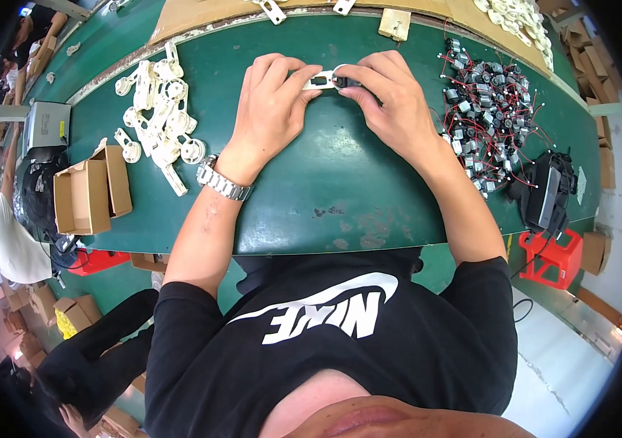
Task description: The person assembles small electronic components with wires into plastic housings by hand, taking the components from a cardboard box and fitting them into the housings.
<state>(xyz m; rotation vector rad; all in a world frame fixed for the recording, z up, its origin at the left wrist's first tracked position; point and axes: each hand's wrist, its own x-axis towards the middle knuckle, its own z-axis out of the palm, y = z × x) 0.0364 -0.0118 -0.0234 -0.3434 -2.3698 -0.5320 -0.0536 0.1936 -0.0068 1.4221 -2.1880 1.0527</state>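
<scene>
A white plastic housing (318, 82) with a cut-out lies between my two hands over the green table. My left hand (273, 98) pinches its left end between thumb and fingers. At the other end my right hand (387, 95) grips a small dark motor (343, 82) against the housing; the fingers partly cover it. On the left is a loose heap of similar white housings (161, 117) with round ends. A pile of small motors with red and black wires (486, 117) spreads to the right of my right hand.
Open cardboard boxes (81, 197) stand at the table's left edge, beside a grey box-shaped device (48, 124). A black bag (548, 190) sits at the right edge, above a red stool (551, 259). A wooden block (395, 24) lies at the far side. Other people (19, 244) are at the left.
</scene>
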